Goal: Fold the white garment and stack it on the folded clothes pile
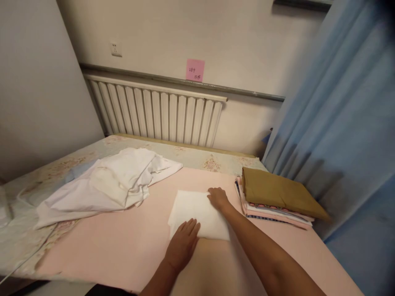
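Observation:
A folded white cloth (pixel 197 209) lies flat on the pink sheet (pixel 132 242) in front of me. My left hand (pixel 184 238) rests palm down on its near left part, fingers stretched out. At the far right corner of the cloth, my right hand (pixel 218 198) touches the edge with its fingers lightly bent; its palm side is hidden. The left side of the folded cloth shows uneven, overlapping layers.
A crumpled white fabric heap (pixel 123 181) lies to the left. On the right stands a stack of folded cloths with an olive-brown cloth (pixel 277 191) on top, beside a blue curtain (pixel 345 123). A radiator (pixel 160 111) runs along the wall behind. A cord (pixel 33 255) crosses the left edge.

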The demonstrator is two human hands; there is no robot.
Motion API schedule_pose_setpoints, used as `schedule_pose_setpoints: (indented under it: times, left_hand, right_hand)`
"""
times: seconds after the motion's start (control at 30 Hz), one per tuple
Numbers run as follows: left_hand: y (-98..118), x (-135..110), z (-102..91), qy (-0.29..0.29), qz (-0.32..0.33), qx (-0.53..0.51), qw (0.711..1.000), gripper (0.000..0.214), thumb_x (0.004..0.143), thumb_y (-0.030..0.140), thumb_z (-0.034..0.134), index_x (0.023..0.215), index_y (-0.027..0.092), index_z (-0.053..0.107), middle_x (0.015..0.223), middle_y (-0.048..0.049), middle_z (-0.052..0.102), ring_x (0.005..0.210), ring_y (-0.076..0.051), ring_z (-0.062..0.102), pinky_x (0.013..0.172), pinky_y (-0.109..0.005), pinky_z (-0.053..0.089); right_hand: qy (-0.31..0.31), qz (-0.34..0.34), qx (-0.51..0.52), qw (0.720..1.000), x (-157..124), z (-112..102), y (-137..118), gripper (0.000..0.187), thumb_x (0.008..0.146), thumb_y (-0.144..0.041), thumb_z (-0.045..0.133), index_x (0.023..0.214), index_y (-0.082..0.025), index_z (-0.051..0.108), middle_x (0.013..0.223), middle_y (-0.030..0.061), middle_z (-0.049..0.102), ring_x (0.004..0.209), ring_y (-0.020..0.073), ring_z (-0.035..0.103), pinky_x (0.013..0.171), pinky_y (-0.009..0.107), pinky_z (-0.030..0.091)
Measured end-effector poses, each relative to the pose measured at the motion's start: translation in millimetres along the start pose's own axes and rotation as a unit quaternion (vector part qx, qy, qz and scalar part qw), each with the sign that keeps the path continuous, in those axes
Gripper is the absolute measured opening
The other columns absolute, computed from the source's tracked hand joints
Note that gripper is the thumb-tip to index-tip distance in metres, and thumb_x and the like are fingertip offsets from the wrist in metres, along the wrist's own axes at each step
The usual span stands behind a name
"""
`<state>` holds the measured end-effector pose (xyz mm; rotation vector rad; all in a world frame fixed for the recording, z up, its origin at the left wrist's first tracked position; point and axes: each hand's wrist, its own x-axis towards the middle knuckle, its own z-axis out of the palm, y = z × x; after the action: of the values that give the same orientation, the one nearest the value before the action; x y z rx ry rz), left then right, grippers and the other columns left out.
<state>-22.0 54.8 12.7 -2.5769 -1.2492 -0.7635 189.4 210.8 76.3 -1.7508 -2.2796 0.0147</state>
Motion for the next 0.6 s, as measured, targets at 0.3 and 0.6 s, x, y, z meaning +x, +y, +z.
schedule_pose_setpoints:
  times: [0.3, 0.6]
  left_hand:
    - [3, -1, -6.8, 0.043, -0.019, -0.021, 0.999, 0.04, 0.094, 0.023, 0.045, 0.133, 0.018, 0.051, 0.13, -0.0134, 0.06, 0.123, -0.026, 0.053, 0.1, -0.044, 0.046]
    - [49, -28, -38.0, 0.061, -0.384, -0.466, 0.795, 0.031, 0.087, 0.042, 0.052, 0.098, 0.019, 0.069, 0.09, -0.0105, 0.07, 0.087, -0.025, 0.067, 0.083, -0.041, 0.052]
  right_hand:
    - [-0.035, -0.042, -0.057, 0.997, -11, -39, -29, 0.016, 0.088, -0.021, 0.054, 0.094, -0.02, 0.069, 0.095, 0.0077, 0.068, 0.093, 0.0207, 0.056, 0.08, 0.031, 0.035]
    - [0.087, -0.239, -0.019, 0.967, -141, -78, -77, 0.021, 0.095, -0.02, 0.047, 0.082, -0.02, 0.063, 0.078, 0.0033, 0.062, 0.08, 0.0177, 0.051, 0.074, 0.031, 0.032]
